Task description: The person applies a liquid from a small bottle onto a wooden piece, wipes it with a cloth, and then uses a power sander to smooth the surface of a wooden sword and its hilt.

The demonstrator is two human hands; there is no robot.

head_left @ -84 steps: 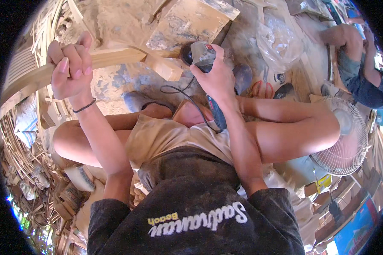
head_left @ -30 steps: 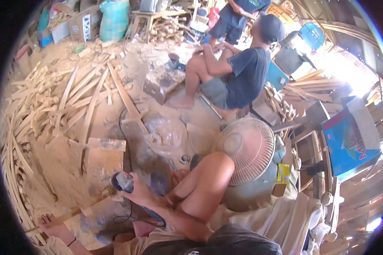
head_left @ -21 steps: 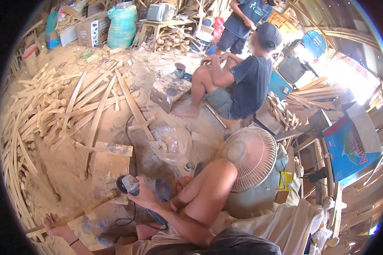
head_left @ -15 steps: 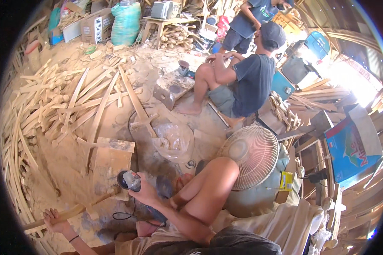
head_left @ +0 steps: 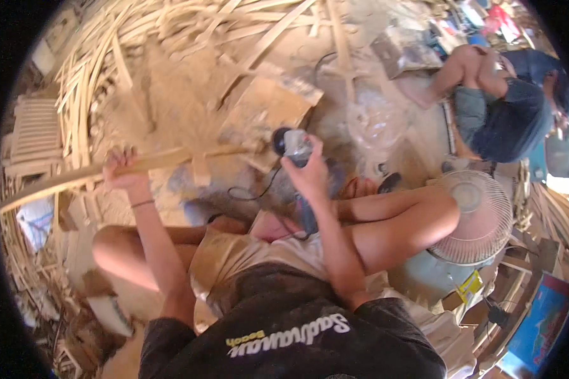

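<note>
The left hand [head_left: 125, 172] has its grip closed around a long pale wooden strip [head_left: 76, 180], with the fingers wrapped over the top of it. The strip runs from the far left edge of the picture, slightly rising, toward the middle, where its right end lies over a small wooden block [head_left: 201, 170] on the floor. A dark thin band sits on the left wrist.

The right hand [head_left: 308, 174] has its grip closed on a handheld power grinder with a grey body and a dark round head [head_left: 289, 142]. The dark head is just beside the right end of the strip; I cannot tell if they touch. A black cable [head_left: 259, 189] goes from the tool down toward the lap.

The person sits on a sawdust-covered floor [head_left: 171, 95], knees bent outward. Near the right knee stands a white round electric fan [head_left: 477, 218]. Many curved pale wooden slats [head_left: 107, 69] lie in a heap at the upper left. Another person in a dark blue shirt [head_left: 512, 107] sits at the upper right, well apart.
</note>
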